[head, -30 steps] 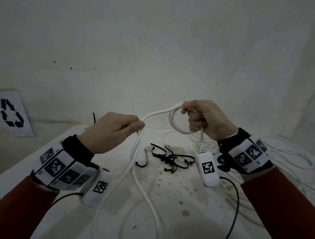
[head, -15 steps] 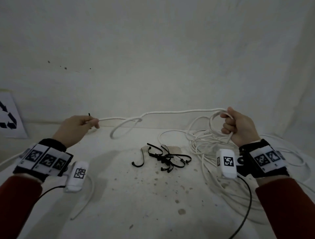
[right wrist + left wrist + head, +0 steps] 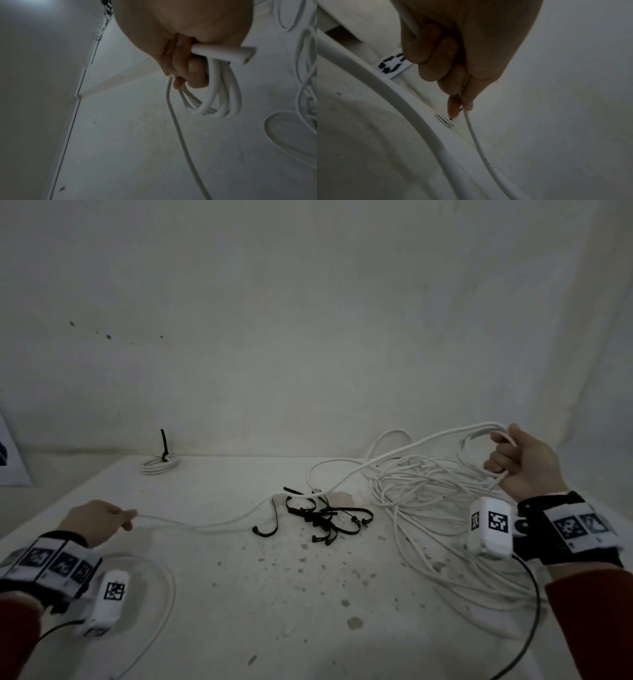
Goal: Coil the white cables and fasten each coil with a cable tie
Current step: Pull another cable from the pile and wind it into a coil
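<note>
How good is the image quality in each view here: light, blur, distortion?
Head view: dim and flat, with wide-angle bending at the edges; the left hand is motion-smeared, while the black cable ties read clearly. Left wrist view: dark, the white cable soft, foreground out of focus. Right wrist view: murky, with glare at top left; the right hand and coil are blurred.

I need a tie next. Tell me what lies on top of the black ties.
A span of the white cable stretched between both hands crosses over the ties at their far edge. Whether it touches them is unclear.
</note>
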`<action>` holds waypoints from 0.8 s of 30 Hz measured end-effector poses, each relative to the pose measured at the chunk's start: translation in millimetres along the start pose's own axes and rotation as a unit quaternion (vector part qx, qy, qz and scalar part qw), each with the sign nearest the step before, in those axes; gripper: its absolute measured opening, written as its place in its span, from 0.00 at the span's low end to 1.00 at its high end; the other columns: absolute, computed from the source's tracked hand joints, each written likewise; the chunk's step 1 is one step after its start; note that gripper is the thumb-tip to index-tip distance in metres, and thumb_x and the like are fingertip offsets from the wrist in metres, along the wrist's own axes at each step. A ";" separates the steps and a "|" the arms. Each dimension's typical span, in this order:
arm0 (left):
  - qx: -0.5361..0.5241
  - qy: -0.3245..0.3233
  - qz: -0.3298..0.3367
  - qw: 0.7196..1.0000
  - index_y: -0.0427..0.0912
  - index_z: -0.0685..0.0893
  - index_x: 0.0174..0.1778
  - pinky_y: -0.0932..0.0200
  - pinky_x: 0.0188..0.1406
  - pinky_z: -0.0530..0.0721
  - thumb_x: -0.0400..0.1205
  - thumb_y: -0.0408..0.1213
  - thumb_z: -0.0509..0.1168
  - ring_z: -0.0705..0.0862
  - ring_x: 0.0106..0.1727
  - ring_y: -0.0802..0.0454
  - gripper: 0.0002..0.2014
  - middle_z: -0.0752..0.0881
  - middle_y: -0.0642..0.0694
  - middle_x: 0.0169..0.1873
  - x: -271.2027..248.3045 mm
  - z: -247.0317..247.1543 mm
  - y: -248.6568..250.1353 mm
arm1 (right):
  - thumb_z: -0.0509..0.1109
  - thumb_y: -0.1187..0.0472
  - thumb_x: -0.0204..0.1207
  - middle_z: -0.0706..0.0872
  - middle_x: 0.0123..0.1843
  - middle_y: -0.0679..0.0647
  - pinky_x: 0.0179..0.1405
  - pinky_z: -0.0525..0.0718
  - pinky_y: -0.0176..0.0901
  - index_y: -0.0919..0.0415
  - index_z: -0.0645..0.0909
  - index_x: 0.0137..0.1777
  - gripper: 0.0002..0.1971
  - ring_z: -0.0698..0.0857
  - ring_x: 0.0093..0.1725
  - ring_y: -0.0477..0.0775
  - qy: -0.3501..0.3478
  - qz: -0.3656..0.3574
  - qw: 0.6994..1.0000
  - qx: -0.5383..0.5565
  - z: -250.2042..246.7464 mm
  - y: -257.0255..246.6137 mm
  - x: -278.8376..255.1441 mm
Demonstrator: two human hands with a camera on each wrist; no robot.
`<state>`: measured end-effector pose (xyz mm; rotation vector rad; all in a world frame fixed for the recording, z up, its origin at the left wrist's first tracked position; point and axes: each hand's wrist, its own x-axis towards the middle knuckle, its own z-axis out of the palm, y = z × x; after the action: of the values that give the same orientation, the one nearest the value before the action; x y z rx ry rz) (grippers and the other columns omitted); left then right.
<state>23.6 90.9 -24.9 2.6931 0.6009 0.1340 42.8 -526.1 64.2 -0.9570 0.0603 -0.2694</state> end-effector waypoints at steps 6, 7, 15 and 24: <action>0.196 -0.034 0.014 0.980 0.49 0.85 0.53 0.56 0.60 0.78 0.81 0.54 0.62 0.81 0.55 0.46 0.15 0.84 0.45 0.58 -0.2 7.0 11.6 | 0.62 0.51 0.74 0.58 0.12 0.44 0.14 0.60 0.29 0.61 0.82 0.25 0.21 0.57 0.10 0.41 -0.129 0.033 0.990 -0.051 51.7 8.4 -21.9; 0.232 -0.028 0.014 0.972 0.51 0.83 0.59 0.54 0.63 0.77 0.80 0.57 0.60 0.80 0.59 0.46 0.19 0.82 0.47 0.62 -1.9 4.0 15.5 | 0.62 0.51 0.72 0.58 0.12 0.44 0.14 0.60 0.30 0.61 0.83 0.25 0.20 0.57 0.10 0.41 -0.154 0.043 0.985 -0.058 61.7 10.6 -25.9; -0.141 0.058 0.273 0.950 0.51 0.84 0.55 0.60 0.60 0.71 0.78 0.63 0.55 0.80 0.61 0.54 0.23 0.85 0.53 0.56 -94.4 -45.9 125.3 | 0.59 0.51 0.79 0.58 0.13 0.43 0.17 0.55 0.32 0.64 0.78 0.34 0.19 0.56 0.10 0.40 -0.306 0.107 0.940 -0.110 144.5 37.4 -54.9; -0.436 -0.118 0.366 0.813 0.42 0.81 0.44 0.55 0.34 0.83 0.85 0.42 0.59 0.77 0.25 0.59 0.10 0.75 0.55 0.22 -148.4 -48.6 207.0 | 0.59 0.53 0.84 0.61 0.16 0.45 0.32 0.71 0.38 0.64 0.78 0.40 0.18 0.68 0.20 0.47 -0.340 0.002 0.927 -0.158 199.7 49.9 -71.2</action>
<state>-37.9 -129.4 97.3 1.8251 -0.5147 0.2058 17.9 -321.3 133.9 -1.3283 -0.5462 0.0926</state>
